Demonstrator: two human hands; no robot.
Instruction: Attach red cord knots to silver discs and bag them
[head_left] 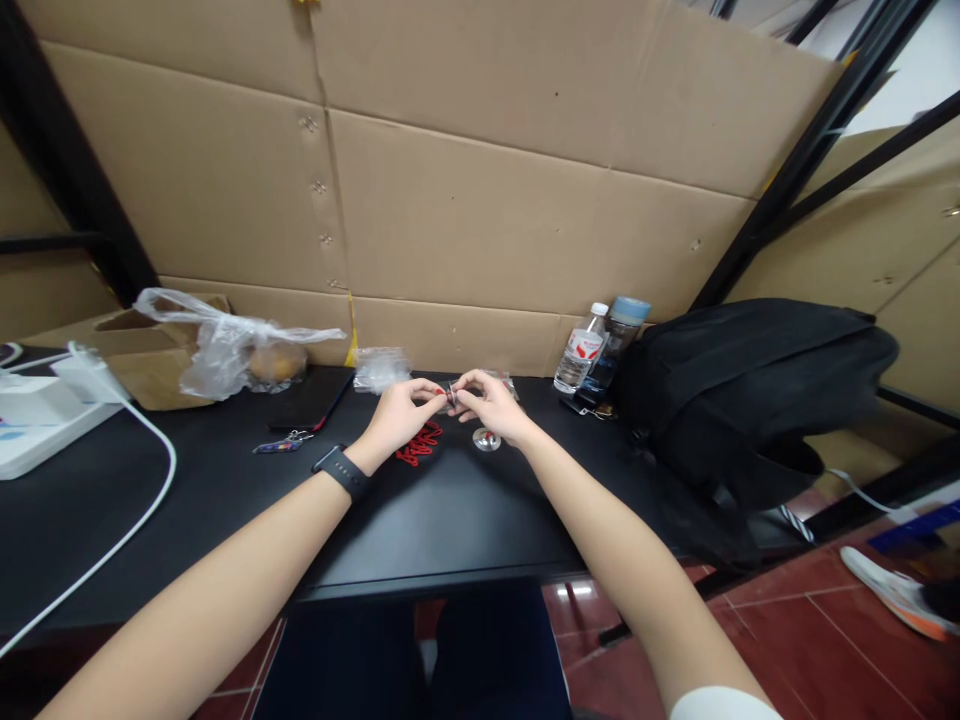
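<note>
Both hands meet above the middle of the black table (450,520). My left hand (401,412), with a black band on the wrist, and my right hand (491,402) pinch a tiny dark piece (451,394) between their fingertips; I cannot make out what it is. Under the left hand lies a small heap of red cords (420,445). A little round silvery piece (487,439) rests on the table below the right hand.
A black backpack (750,400) fills the table's right end, with two water bottles (592,350) beside it. At the left are a plastic bag (225,345), a cardboard box (142,360), a white power strip with cable (45,410), keys (281,442). Cardboard wall behind.
</note>
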